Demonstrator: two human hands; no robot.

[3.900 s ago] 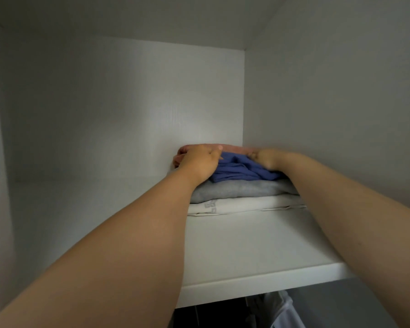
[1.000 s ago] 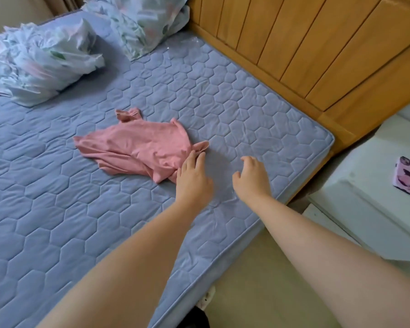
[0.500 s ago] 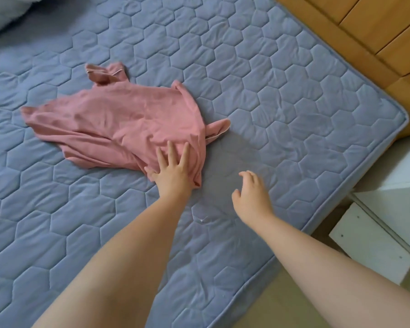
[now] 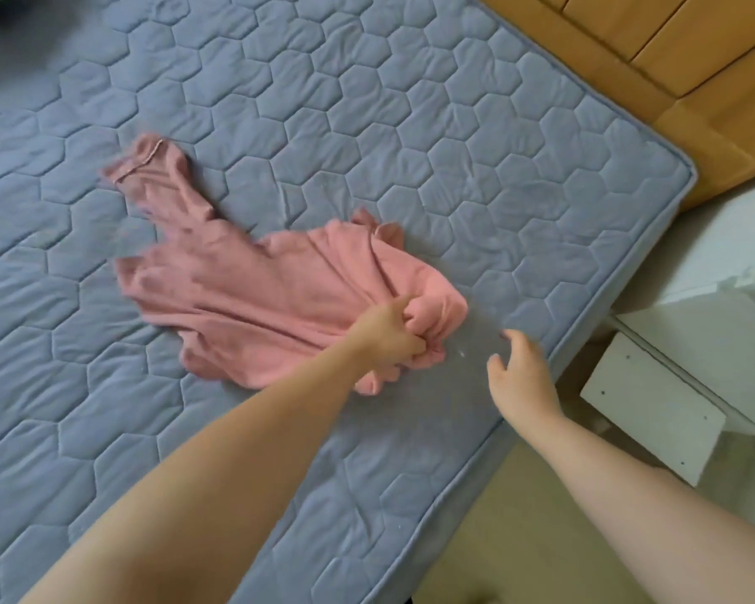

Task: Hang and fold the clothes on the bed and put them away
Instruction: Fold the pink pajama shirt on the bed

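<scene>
The left hand (image 4: pixel 389 337) is clenched on a bunch of the pink garment (image 4: pixel 258 298), where half a second ago it was laid flat on the cloth with fingers spread. The right hand (image 4: pixel 521 377) is held loosely apart just beside it, over the bed (image 4: pixel 454 146) near its edge, with nothing gripped. The garment has been dragged nearer that edge, one end trailing away to the far left. It is judged that the garment is being gathered for folding; putting it away is not yet done.

Home bedroom: quilted mattress (image 4: pixel 454 146), wooden headboard (image 4: pixel 628 28), perhaps white nightstand (image 4: pixel 737 255).
</scene>
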